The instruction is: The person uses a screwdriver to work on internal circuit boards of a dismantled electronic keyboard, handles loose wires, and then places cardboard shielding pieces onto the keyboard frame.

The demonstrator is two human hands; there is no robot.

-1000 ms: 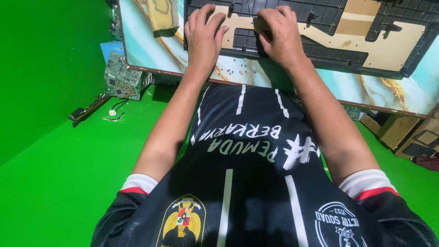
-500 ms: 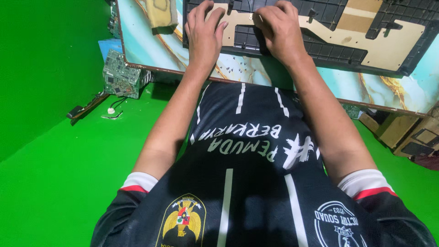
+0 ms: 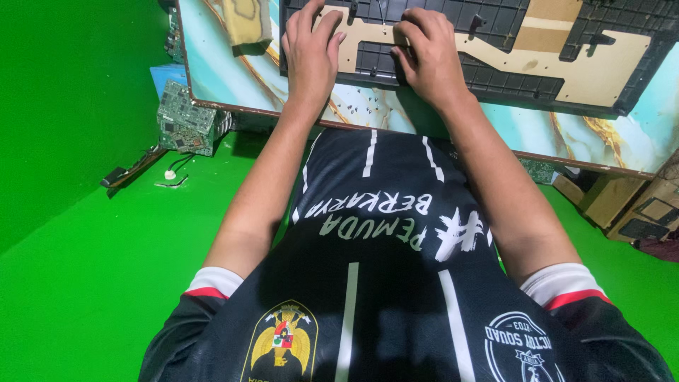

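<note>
Hands rest side by side on a flat black plastic panel with a ribbed grid and a tan cut-out backing (image 3: pixel 495 53), which lies on the table (image 3: pixel 424 117), a board with a turquoise marbled top and a brown edge. The left hand (image 3: pixel 309 49) lies palm down with its fingers spread loosely over the panel's near left corner, not gripping anything. The right hand (image 3: pixel 426 53) sits just beside it, fingers curled down and pressing on the tan strip; whether it pinches anything small cannot be told. Small dark specks lie scattered on the table between the wrists. A folded yellowish cloth (image 3: pixel 247 21) lies on the table to the left of the panel, apart from the left hand. Below the table's left corner, a green circuit board (image 3: pixel 185 117) leans on the green floor (image 3: pixel 92 269), with a thin dark bar and a white cable (image 3: pixel 173 173) near it. Brown cardboard boxes (image 3: pixel 629 205) stand at the right on the floor.
</note>
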